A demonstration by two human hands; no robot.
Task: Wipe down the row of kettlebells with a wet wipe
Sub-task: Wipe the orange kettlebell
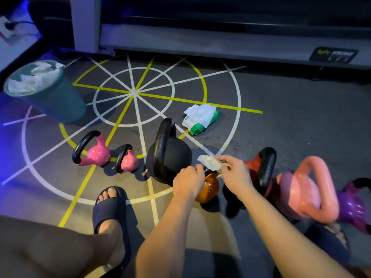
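Observation:
A row of kettlebells stands on the gym floor: a pink one (pixel 96 152), a smaller pink one (pixel 128 160), a big black one (pixel 170 155), a small orange one (pixel 208 187), a red one with a black handle (pixel 265 169), a large salmon-pink one (pixel 309 189) and a purple one (pixel 355 205). My left hand (pixel 188 182) grips the orange kettlebell's handle, which it hides. My right hand (pixel 234 173) pinches a crumpled white wet wipe (pixel 210 162) just above that handle.
A green pack of wet wipes (pixel 200 119) lies on the floor behind the black kettlebell. A teal bin (pixel 58 99) full of used wipes stands at the left. My sandalled foot (pixel 110 209) is planted near the row. A grey machine base (pixel 200 43) runs along the back.

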